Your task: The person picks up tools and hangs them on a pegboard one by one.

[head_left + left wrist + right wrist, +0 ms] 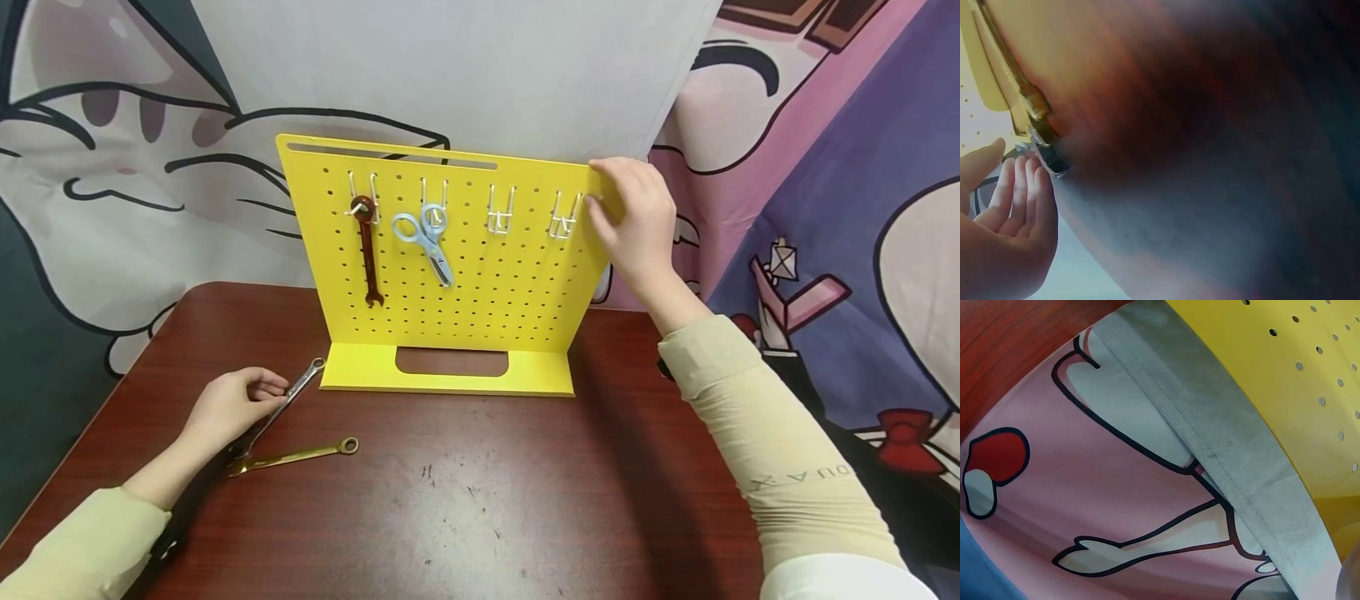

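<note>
My left hand [232, 404] is low at the left, beside a silver combination wrench [302, 382] on the table. Its thumb and fingertips are right at the wrench's shaft, and the fingers [1022, 194] look fairly straight in the left wrist view. Just below lies a gold combination wrench [303, 455], one end close to the silver one. With my right hand [637, 212] I grip the upper right corner of a yellow pegboard [450, 321], thumb on its front face. A dark red wrench [368, 258] and light blue scissors [427, 237] hang on the board.
White double hooks line the board's upper part; two more, a middle hook [499, 218] and a right hook [562, 221], stand right of the scissors. The board's foot rests on a dark red-brown table [420, 533]. Cartoon-printed cloth [480, 75] hangs behind.
</note>
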{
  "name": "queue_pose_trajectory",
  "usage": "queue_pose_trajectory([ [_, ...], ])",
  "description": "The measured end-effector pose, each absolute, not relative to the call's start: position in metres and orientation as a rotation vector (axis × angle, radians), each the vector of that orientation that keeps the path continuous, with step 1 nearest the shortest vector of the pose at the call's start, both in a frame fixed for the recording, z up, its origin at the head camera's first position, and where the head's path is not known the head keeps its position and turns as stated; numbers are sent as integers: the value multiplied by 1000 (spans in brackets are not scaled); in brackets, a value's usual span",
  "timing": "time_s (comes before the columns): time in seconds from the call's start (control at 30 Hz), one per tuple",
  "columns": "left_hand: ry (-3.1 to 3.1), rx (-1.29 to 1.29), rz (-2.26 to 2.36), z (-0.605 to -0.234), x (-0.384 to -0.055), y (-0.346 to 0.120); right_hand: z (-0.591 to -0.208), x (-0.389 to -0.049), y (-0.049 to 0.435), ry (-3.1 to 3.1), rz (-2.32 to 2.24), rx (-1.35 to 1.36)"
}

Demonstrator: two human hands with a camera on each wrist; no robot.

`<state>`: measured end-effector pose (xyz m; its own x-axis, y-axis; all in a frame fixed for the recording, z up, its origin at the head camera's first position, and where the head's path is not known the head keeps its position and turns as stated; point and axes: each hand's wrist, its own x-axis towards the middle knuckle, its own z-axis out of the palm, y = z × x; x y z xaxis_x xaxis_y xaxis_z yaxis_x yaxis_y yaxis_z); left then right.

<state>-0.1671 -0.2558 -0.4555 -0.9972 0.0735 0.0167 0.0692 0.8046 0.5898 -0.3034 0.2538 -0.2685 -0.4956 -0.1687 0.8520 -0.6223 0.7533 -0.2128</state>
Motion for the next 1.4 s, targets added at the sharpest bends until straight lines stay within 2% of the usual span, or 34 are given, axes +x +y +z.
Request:
queue_pose_trajectory([
  [0.57, 3000, 152, 917, -464, -170, -251, -270, -305, 253, -2037, 635, 607],
  [1.4, 2852, -31, 1041, -462, -173, -258, -269, -303, 253, -2052, 625, 593],
])
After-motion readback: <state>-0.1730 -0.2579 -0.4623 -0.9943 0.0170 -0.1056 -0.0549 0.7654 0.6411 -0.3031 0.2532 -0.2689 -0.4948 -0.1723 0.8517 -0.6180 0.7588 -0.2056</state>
